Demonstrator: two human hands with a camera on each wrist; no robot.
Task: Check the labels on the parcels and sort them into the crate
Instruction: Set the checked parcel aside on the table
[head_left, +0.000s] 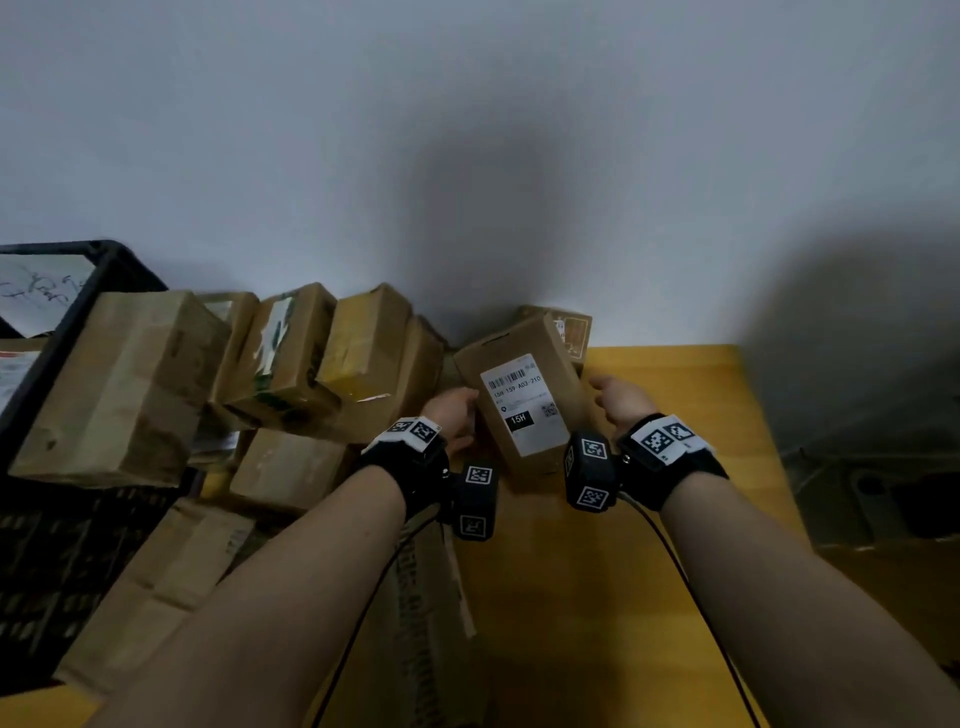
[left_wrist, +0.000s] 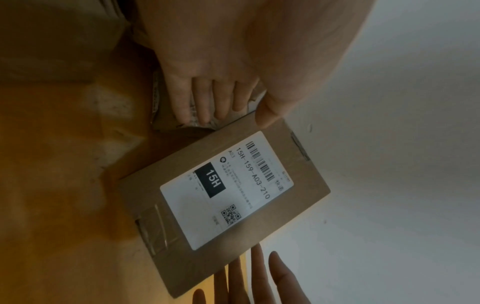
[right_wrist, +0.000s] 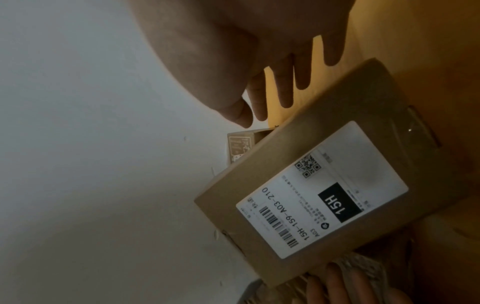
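A flat brown parcel (head_left: 524, 405) with a white label reading 15H-159-A03-210 stands tilted on the yellow table (head_left: 675, 467), label towards me. My left hand (head_left: 457, 410) holds its left edge. In the left wrist view the thumb (left_wrist: 267, 117) presses on the labelled face of the parcel (left_wrist: 221, 195), and the fingers (left_wrist: 202, 102) lie along its side. My right hand (head_left: 621, 400) hovers just right of the parcel with straight, spread fingers (right_wrist: 283, 82) that do not grip the parcel (right_wrist: 324, 185). The black crate (head_left: 111, 270) stands at the far left.
A pile of brown cardboard boxes (head_left: 291, 358) fills the table's left half, and a big box (head_left: 124, 384) leans against the crate. A small printed box (head_left: 574, 327) stands behind the parcel against the white wall. Dark grey equipment (head_left: 857, 478) sits beyond the table's right edge.
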